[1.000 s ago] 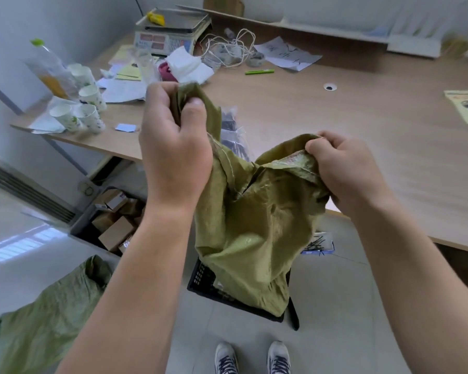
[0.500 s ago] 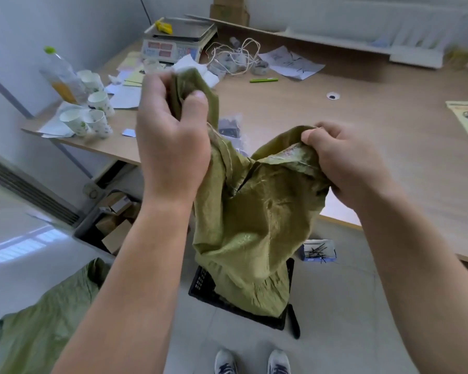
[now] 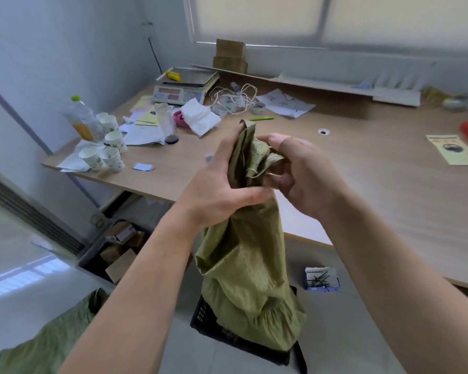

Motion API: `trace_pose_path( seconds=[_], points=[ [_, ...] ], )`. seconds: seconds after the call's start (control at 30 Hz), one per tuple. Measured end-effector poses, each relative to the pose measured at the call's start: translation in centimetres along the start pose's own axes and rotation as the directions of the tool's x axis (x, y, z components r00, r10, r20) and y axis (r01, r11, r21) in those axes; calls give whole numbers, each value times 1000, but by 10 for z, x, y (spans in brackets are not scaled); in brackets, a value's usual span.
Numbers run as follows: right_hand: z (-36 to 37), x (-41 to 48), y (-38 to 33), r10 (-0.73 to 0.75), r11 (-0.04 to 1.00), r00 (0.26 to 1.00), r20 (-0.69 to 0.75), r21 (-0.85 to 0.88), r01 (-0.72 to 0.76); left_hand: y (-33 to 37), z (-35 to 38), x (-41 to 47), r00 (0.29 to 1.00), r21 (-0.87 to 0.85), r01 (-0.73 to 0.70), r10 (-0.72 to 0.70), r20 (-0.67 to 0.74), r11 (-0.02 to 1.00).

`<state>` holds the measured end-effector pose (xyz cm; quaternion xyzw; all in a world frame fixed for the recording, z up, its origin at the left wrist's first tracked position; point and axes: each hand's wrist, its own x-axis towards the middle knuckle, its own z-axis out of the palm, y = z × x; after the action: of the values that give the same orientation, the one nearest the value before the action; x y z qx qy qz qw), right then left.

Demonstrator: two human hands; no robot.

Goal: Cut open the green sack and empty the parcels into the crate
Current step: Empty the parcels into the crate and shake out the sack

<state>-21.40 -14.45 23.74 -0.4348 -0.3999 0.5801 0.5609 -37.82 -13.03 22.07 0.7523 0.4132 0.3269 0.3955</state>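
Your green sack point(image 3: 243, 265) hangs in front of the desk point(image 3: 362, 171), with its bottom end over the black crate point(image 3: 200, 314) on the floor. Your left hand point(image 3: 216, 190) squeezes its scrunched top. Your right hand point(image 3: 300, 174) pinches the top edge, just beside the left.
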Motion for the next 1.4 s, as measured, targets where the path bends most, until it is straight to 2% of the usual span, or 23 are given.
trace_pose_path(
  seconds=[0.1, 0.23, 0.3, 0.37, 0.43, 0.5, 0.63, 0.77, 0.9, 1.03, 1.13, 1.23, 1.3, 1.4],
  points=[
    [-4, -2, -6, -93, 996, 996, 2, -7, 93, 5, -4, 3, 985, 59, -34, 43, -168, 998],
    [-21, -11, -3, -233, 914, 971, 48, -330, 236, 16, -11, 6, 915, -5, -16, 12, -403, 1000],
    [-27, -20, -1, -219, 818, 963, 158, -508, 270, 24, -15, 9, 871, -37, 8, -25, -490, 999],
    [-27, -26, 4, -137, 810, 947, 291, -517, 276, 33, -19, 14, 851, -102, 21, -71, -520, 995],
    [-23, -25, 14, -74, 841, 921, 383, -472, 264, 42, -20, 22, 854, -234, 17, -136, -502, 972],
    [-18, -18, 24, -83, 839, 926, 367, -476, 264, 52, -16, 27, 873, -389, 15, -202, -444, 921],
    [-19, -9, 21, -135, 905, 977, 163, -380, 188, 57, -24, 30, 907, -619, 36, -286, -309, 785],
    [-34, -2, 12, -138, 969, 990, 6, -206, 137, 47, -53, 27, 879, -800, 40, -402, -257, 599],
    [-47, 1, -3, -41, 999, 993, -111, -6, 41, 31, -73, 23, 853, -823, 52, -454, -258, 565],
    [-52, -2, -16, 73, 972, 997, -11, 223, -69, 25, -77, 19, 893, -841, 22, -390, -227, 541],
    [-50, 0, -21, 34, 952, 999, 10, 304, -35, 23, -77, 18, 925, -844, 26, -333, -182, 535],
    [-54, 2, -21, -10, 914, 1000, 6, 405, 7, 26, -79, 20, 945, -862, -32, -265, -191, 506],
    [-52, 4, -21, 0, 924, 999, 37, 383, -14, 31, -78, 23, 959, -890, -51, -227, -171, 454],
    [-42, 11, -30, 9, 988, 999, 47, 150, -16, 45, -71, 31, 980, -895, -43, -154, -123, 444]
  ],
)
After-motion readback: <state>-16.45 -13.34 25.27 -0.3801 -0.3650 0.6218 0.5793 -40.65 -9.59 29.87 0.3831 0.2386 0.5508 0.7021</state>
